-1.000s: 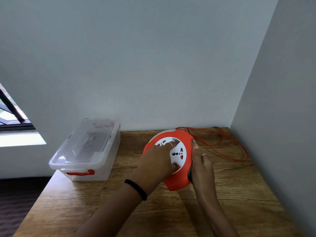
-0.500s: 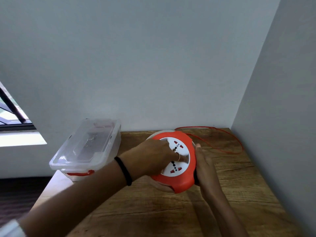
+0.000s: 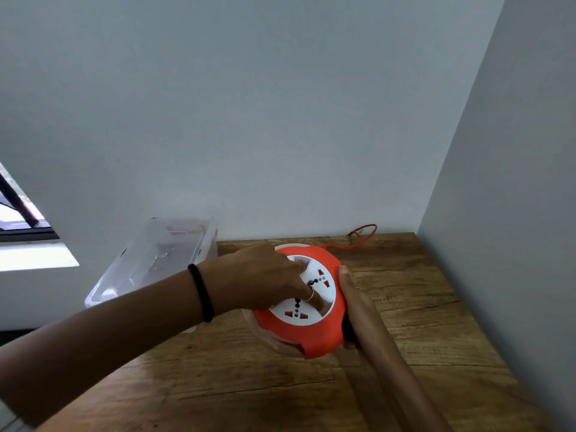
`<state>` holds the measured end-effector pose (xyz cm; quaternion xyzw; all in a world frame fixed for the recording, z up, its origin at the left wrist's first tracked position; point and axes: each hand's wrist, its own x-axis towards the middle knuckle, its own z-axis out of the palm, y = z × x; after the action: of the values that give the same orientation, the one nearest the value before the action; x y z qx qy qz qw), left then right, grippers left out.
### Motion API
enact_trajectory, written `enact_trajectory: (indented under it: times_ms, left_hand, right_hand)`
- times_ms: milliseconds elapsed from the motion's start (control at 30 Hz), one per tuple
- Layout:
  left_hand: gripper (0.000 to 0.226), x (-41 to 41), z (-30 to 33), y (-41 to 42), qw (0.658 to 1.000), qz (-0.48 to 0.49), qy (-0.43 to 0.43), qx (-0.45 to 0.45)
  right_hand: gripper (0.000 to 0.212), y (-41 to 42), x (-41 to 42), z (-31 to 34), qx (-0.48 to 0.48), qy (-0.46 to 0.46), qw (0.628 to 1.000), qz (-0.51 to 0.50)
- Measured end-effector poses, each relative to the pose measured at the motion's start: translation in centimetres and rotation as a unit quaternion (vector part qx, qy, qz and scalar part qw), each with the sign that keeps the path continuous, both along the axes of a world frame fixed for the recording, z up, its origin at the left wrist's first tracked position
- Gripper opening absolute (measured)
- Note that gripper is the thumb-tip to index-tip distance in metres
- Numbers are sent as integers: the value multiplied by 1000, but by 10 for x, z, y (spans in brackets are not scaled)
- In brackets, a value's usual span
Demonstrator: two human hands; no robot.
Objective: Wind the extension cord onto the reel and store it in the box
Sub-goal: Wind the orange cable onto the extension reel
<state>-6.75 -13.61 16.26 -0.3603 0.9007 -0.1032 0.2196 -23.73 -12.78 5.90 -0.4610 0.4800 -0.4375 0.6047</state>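
Reel (image 3: 307, 333) sits lower centre of frame on the wooden table (image 3: 420, 322), orange housing up, white socket face tilted toward the camera. Left hand (image 3: 265, 279) comes in from the lower left, lying on the socket face with fingers curled into its recesses, gripping it. Right hand (image 3: 353, 304) is pressed against the reel's right edge, fingers fairly straight; thumb side hidden, so the grip there is probably just bracing. Short loop of orange cord (image 3: 363, 233) lies at the table's back edge, upper right of the reel. Clear plastic box (image 3: 140, 269), lid on, sits left of the reel, partly behind the left forearm.
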Motion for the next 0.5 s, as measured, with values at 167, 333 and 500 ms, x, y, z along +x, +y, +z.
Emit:
enact_trajectory:
  times_ms: [167, 333, 500]
  left_hand:
    - [67, 3, 2, -3, 999, 4, 54, 1]
    - [54, 8, 14, 1, 973, 92, 208, -49]
    - [58, -1, 0, 12, 941, 198, 258, -95]
  right_hand:
    - [60, 0, -2, 4, -7, -41, 998, -44]
    - [53, -3, -3, 1, -19, -37, 995, -93]
    - [47, -8, -5, 1, -23, -65, 993, -99]
